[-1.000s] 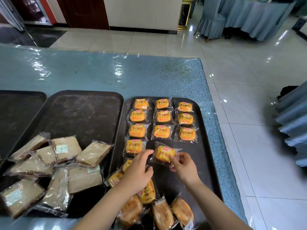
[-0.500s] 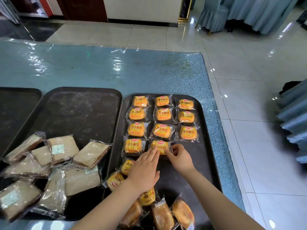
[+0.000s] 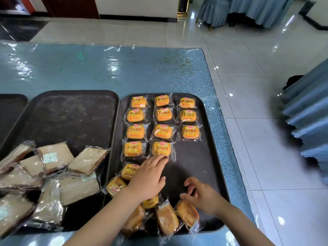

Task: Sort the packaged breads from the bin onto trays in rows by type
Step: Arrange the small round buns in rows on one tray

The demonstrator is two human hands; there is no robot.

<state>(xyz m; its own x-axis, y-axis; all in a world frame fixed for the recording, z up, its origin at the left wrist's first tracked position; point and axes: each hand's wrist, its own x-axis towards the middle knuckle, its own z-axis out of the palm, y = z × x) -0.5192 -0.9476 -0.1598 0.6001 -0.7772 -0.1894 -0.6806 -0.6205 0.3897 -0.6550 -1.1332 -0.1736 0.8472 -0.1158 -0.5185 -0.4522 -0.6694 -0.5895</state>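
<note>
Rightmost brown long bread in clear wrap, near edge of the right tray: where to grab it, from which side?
Pinch the brown long bread in clear wrap across its narrow width at mid-length, coming from above and the right. It lies flat and angled, a similar bread crowds its left, and bare black tray lies to its right. The right hand is beside it, loosely curled.

Three trays side by side on the counter (image 3: 106, 71)

The right tray (image 3: 209, 157) carries small bun packs (image 3: 160, 114) in three columns at its far end, loose buns (image 3: 116, 188) and long rolls (image 3: 166, 219) at its near edge. The middle tray (image 3: 71, 114), just left of it, holds a heap of sliced-bread packs (image 3: 55, 157) in its near half. A third tray (image 3: 10, 107) lies farther left.
</note>
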